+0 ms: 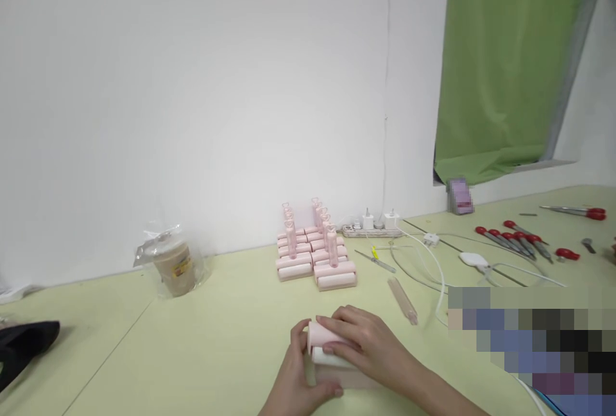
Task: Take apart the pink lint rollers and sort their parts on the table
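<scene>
Both hands grip a pink lint roller head (320,334) with a white roll (327,357) in it, low over the near middle of the table. My left hand (301,371) closes on its left end, thumb along the lower edge. Across the top and right part lies my right hand (363,342), its fingers wrapped over the pink casing and hiding much of it. A translucent pink handle (403,300) lies loose on the table beyond my right hand. Several similar pink lint rollers (332,275) with upright handles stand in two rows by the wall.
A bagged cup (178,268) stands at the left. Behind the rollers to the right sit a power strip (370,231) and white cables (439,268). A thin pointed tool (382,265) lies near them. Several red-handled tools (520,242) spread at right; a black object (29,345) lies far left.
</scene>
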Action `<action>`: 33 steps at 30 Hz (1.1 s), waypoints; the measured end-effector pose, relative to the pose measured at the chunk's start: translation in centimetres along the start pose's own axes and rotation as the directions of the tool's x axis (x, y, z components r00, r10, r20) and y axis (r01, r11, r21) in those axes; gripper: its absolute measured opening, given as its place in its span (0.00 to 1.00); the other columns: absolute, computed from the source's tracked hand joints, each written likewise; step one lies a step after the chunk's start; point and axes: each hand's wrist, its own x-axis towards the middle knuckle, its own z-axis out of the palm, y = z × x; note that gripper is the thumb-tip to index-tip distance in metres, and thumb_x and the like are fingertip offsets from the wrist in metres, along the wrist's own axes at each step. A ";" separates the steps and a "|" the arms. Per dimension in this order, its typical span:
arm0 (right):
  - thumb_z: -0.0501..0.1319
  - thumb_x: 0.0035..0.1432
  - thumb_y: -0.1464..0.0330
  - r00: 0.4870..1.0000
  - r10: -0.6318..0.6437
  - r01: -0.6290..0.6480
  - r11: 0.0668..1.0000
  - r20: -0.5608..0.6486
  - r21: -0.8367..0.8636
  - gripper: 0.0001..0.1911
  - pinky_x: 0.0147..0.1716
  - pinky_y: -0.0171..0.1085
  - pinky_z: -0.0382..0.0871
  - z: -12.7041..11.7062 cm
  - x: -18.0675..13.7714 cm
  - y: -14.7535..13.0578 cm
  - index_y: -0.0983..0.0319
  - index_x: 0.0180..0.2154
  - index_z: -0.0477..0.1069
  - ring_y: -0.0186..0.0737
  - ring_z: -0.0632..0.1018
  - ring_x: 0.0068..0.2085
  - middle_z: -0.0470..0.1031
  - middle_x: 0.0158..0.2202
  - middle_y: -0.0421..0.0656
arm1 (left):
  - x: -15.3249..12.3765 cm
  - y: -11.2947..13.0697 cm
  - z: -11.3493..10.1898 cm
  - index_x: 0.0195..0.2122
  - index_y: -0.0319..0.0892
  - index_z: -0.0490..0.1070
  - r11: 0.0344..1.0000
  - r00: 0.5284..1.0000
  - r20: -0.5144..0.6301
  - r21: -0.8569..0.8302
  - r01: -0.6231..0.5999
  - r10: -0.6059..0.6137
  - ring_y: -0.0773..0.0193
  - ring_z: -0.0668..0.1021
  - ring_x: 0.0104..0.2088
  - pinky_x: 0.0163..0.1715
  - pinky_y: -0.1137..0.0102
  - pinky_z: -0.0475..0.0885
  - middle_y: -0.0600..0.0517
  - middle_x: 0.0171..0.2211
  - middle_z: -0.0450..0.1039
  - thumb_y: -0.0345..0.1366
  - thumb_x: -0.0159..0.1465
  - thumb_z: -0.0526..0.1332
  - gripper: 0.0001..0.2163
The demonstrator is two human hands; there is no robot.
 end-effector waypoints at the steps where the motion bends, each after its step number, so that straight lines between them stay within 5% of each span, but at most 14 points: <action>1: 0.54 0.58 0.62 1.000 -0.008 0.008 1.000 -0.005 0.000 0.14 0.32 0.33 0.63 0.0 -0.1 0.0 0.56 0.45 0.68 0.38 0.72 0.35 0.72 0.33 0.42 | -0.1 0.1 0.0 0.52 0.44 0.41 1.000 1.000 0.006 0.014 -0.004 0.004 0.56 0.66 0.50 0.50 0.63 0.58 0.46 0.49 0.61 0.28 0.44 0.64 0.38; 11: 0.52 0.59 0.63 1.000 -0.019 0.019 0.999 0.002 0.025 0.14 0.32 0.34 0.64 -0.3 -0.2 0.0 0.56 0.46 0.68 0.38 0.72 0.34 0.72 0.33 0.43 | -0.2 0.9 -0.3 0.53 0.42 0.46 0.997 1.000 0.017 0.081 -0.010 0.008 0.56 0.64 0.51 0.50 0.64 0.58 0.46 0.51 0.60 0.26 0.43 0.65 0.38; 18: 0.50 0.60 0.62 0.995 -0.076 0.073 0.996 -0.071 -0.052 0.15 0.30 0.35 0.65 0.3 -0.5 -0.1 0.58 0.46 0.67 0.39 0.72 0.34 0.73 0.34 0.45 | -0.3 0.7 -0.1 0.48 0.43 0.61 0.986 1.000 0.006 0.163 0.025 -0.026 0.54 0.66 0.47 0.47 0.63 0.61 0.49 0.46 0.65 0.34 0.45 0.66 0.27; 27: 0.50 0.60 0.62 0.994 -0.103 0.106 0.985 0.027 -0.137 0.14 0.29 0.35 0.62 -0.1 -0.4 0.1 0.56 0.47 0.66 0.39 0.71 0.32 0.72 0.33 0.43 | -0.3 0.4 -0.2 0.52 0.43 0.55 0.987 1.000 0.002 0.161 0.013 -0.013 0.55 0.65 0.49 0.48 0.64 0.60 0.49 0.49 0.63 0.33 0.45 0.66 0.33; 33: 0.54 0.58 0.63 0.990 0.003 0.009 0.997 0.139 -0.083 0.14 0.30 0.34 0.62 0.8 -0.3 0.0 0.54 0.46 0.66 0.38 0.71 0.32 0.71 0.31 0.41 | -0.5 0.6 -0.3 0.55 0.43 0.47 0.986 0.997 -0.005 0.151 0.075 -0.075 0.54 0.65 0.50 0.49 0.64 0.59 0.46 0.50 0.60 0.33 0.46 0.65 0.37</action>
